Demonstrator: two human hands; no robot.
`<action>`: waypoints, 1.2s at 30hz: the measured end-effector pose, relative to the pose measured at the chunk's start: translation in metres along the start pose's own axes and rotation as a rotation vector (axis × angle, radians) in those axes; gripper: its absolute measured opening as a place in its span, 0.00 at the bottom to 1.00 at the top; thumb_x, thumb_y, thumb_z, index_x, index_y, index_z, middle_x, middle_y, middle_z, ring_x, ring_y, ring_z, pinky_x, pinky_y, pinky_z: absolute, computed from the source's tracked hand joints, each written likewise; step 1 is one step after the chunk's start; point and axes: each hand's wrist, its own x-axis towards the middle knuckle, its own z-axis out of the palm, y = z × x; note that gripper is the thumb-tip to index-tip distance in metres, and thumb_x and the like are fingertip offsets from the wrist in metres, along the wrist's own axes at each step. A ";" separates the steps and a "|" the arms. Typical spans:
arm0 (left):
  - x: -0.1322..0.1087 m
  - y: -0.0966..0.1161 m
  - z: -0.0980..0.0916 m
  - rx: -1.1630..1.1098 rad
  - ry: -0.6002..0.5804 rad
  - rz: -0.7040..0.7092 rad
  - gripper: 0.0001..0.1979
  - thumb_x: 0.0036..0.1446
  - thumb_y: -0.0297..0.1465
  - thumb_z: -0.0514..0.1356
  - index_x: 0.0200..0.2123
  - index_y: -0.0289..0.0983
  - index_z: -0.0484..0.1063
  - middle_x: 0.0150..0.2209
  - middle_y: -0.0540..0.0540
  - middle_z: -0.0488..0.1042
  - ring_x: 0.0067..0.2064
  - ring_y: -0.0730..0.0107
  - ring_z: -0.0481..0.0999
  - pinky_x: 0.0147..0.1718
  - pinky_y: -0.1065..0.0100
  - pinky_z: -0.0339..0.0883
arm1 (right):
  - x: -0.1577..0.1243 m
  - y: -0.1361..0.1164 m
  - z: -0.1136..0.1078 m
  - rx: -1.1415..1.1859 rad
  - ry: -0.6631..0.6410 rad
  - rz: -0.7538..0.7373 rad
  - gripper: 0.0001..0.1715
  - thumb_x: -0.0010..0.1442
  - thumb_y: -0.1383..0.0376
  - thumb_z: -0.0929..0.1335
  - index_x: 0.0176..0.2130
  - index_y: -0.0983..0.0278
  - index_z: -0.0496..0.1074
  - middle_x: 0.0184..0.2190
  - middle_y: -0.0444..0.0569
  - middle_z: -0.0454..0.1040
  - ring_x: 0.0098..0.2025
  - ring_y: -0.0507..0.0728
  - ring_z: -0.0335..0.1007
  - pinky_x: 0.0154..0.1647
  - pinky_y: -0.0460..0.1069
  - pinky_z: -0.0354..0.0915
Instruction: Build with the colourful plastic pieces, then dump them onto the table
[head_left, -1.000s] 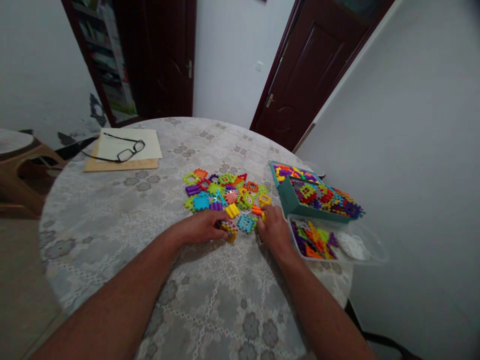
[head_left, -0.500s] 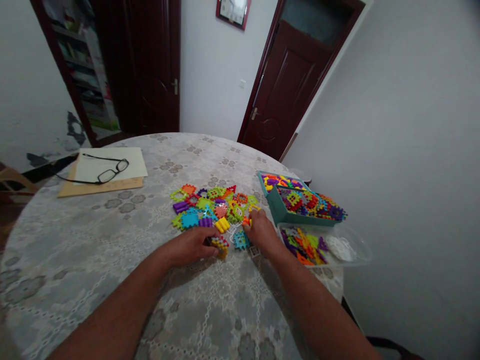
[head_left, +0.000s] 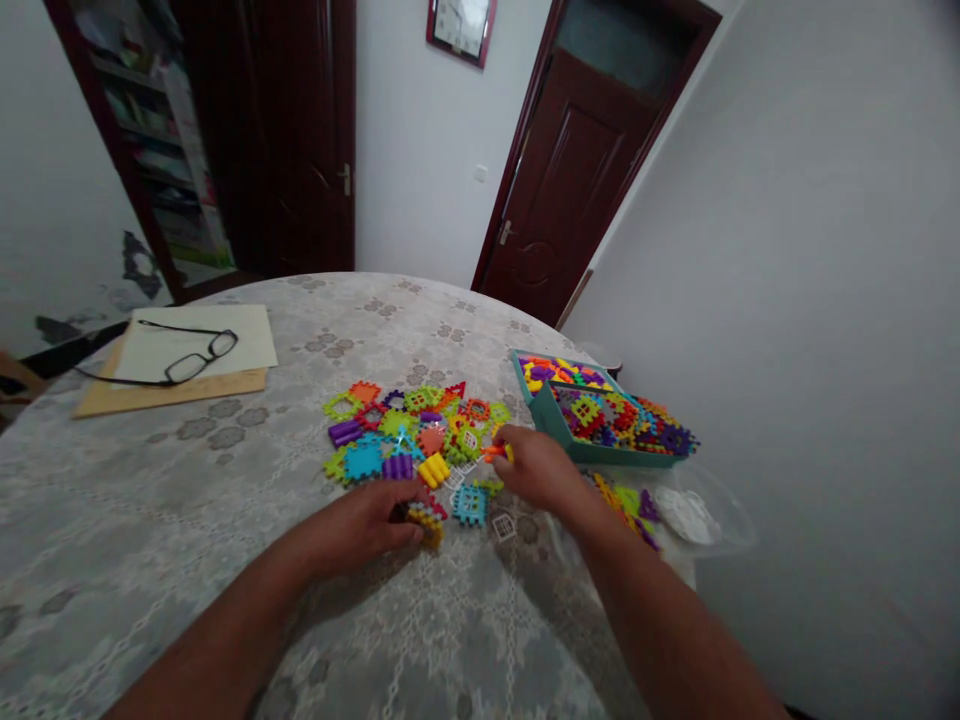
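Observation:
My left hand [head_left: 375, 520] is closed around a small block of toothed plastic building pieces [head_left: 429, 524], yellow, grey and red, low over the tablecloth. My right hand [head_left: 536, 465] pinches orange and yellow plastic pieces [head_left: 495, 453], partly hidden by its fingers. Between the hands lies a blue square toothed piece [head_left: 470, 505] with a window pattern, and a white window frame [head_left: 504, 527] is to its right. A spread of mixed toothed pieces [head_left: 394, 422] lies just beyond both hands, with yellow tubes [head_left: 434, 470] and purple tubes [head_left: 397, 467] at its near side.
On the right stand a teal box [head_left: 555, 425] full of colourful pieces, its filled lid or tray [head_left: 517, 365] behind, and a clear plastic tray [head_left: 739, 535] with more pieces. Eyeglasses [head_left: 187, 368] rest on papers [head_left: 259, 340] at the left. A patterned cloth covers the round table [head_left: 390, 640].
My right hand has lifted slightly and drawn away from the pile, with the orange and yellow pieces now showing in its fingers. My left hand keeps its block. The view has shifted slightly.

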 end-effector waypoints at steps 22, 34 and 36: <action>-0.003 -0.004 -0.001 0.023 0.014 0.051 0.15 0.64 0.36 0.62 0.51 0.41 0.81 0.42 0.46 0.81 0.41 0.64 0.74 0.41 0.66 0.64 | 0.159 0.182 -0.066 -0.016 0.357 0.494 0.27 0.64 0.67 0.69 0.60 0.74 0.77 0.53 0.67 0.80 0.51 0.62 0.78 0.52 0.53 0.70; -0.005 0.002 0.004 -0.032 -0.146 0.065 0.10 0.57 0.34 0.66 0.42 0.39 0.82 0.33 0.50 0.77 0.34 0.67 0.71 0.35 0.67 0.62 | 0.013 -0.040 0.002 0.012 -0.124 -0.473 0.24 0.70 0.67 0.68 0.63 0.56 0.72 0.62 0.52 0.73 0.57 0.59 0.75 0.58 0.52 0.68; -0.004 0.000 0.008 -0.070 -0.186 0.048 0.11 0.56 0.34 0.67 0.42 0.39 0.83 0.31 0.50 0.77 0.33 0.67 0.72 0.34 0.66 0.62 | 0.005 -0.059 0.018 -0.061 -0.157 -0.460 0.26 0.72 0.64 0.67 0.66 0.56 0.69 0.66 0.54 0.70 0.58 0.61 0.74 0.56 0.53 0.69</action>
